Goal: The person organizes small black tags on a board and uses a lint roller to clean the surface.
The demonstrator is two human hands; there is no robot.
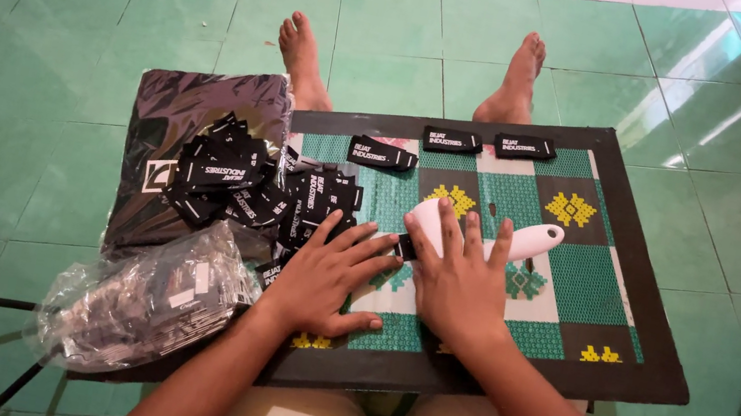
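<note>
We see both hands resting on a low board (641,286) with a dark frame and a green, white and black chequered surface. The left hand (325,276) lies palm down with fingers spread and released, grasping nothing; its fingertips reach toward 1 o'clock and sit just beside a small black label (405,247). The right hand (459,280) lies palm down over a white hand tool (527,241), whose rounded handle projects from under the fingers toward 2 o'clock. The right fingers are extended across the tool rather than clenched; we cannot tell whether the palm presses it or merely covers it, since the contact zone is hidden. At 10 o'clock from the left hand sits a loose pile of black labels (253,182) with white print, partly on the board and partly on a dark folded garment in a clear wrapper (174,113). At 8 o'clock from the left hand lies a crumpled clear plastic bag (141,300) holding more dark pieces. Three separate black labels (451,140) lie in a row near the board's far edge at 12 o'clock. Two bare feet (518,77) rest on the green tiled floor (18,136) beyond the board.
</note>
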